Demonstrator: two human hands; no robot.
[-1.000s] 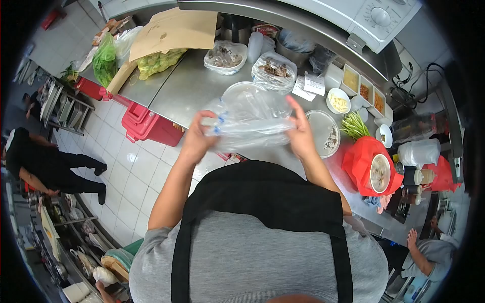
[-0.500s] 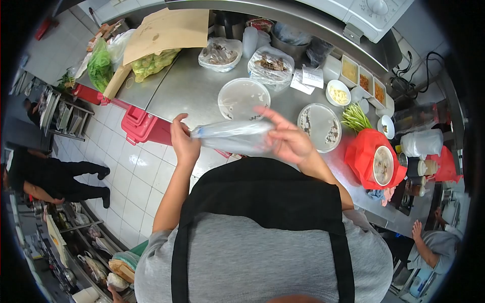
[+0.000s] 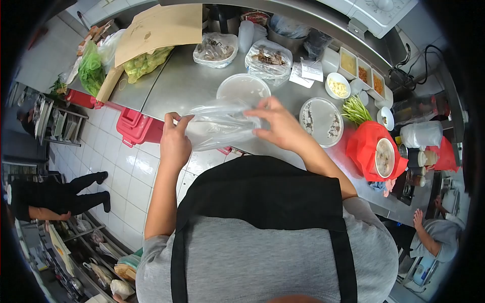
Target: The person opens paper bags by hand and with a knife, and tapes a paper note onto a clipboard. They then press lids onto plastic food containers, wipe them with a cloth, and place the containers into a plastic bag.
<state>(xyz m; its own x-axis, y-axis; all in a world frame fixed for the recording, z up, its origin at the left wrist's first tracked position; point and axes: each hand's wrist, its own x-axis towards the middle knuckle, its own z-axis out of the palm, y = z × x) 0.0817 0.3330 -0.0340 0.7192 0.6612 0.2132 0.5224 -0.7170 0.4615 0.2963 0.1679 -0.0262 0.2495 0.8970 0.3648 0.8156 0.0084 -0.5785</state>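
A clear plastic bag [image 3: 217,129] is spread out in front of my apron, above the near edge of the steel counter. My left hand [image 3: 175,144] is closed on the bag's left end, pinching it between thumb and fingers. At the bag's right end is my right hand [image 3: 279,122], its thumb and fingers apart and its fingertips against the film. Just beyond the bag, a round container with a translucent lid [image 3: 244,88] sits on the counter, partly covered by the bag. A second lidded round container [image 3: 321,122] stands right of my right hand.
Plastic-wrapped bowls [image 3: 269,61] stand at the back, near paper slips [image 3: 306,73]. Right are a white bowl [image 3: 337,86], green stalks [image 3: 356,110] and a red bag [image 3: 376,151] around a tub. A red bin [image 3: 139,126] stands left; a person in black [image 3: 55,198] is further left.
The bag has gone from narrow and bunched to wider and more opened out. My left hand has shifted slightly left; my right fingers have moved in against the bag.
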